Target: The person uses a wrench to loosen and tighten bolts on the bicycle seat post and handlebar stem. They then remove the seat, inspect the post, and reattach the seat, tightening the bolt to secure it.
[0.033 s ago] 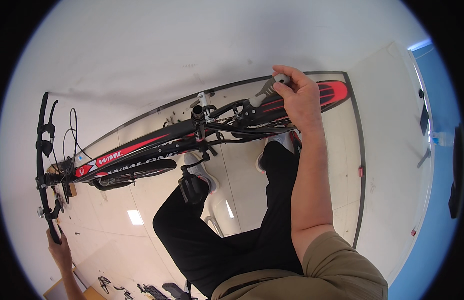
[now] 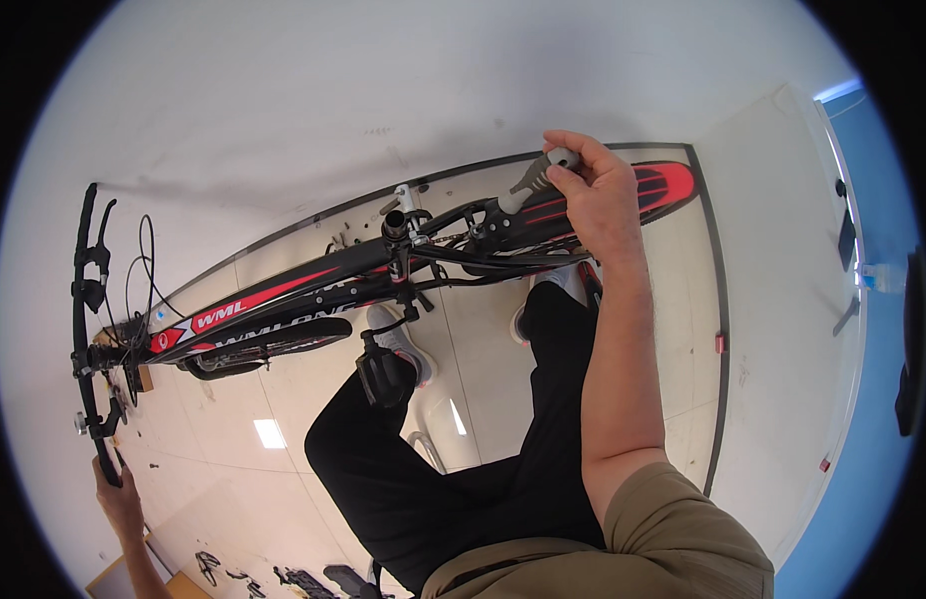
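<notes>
A black-and-red bicycle stretches across my view, handlebar at the left and a red-and-black rear mudguard at the right. At the bar's near end, the fingers of my left hand are wrapped round the handlebar grip. Over the front of the mudguard, my right hand pinches a tool with a grey-and-black handle. The handle slants down to the left, its flared grey end at the frame's rear joint; any shaft is hidden. No saddle sits on the open seat tube.
A black pedal juts out beside my knee. Behind the bicycle stands a white wall, with small parts on the floor at its foot. Several black parts and a wooden-looking box lie at the lower left.
</notes>
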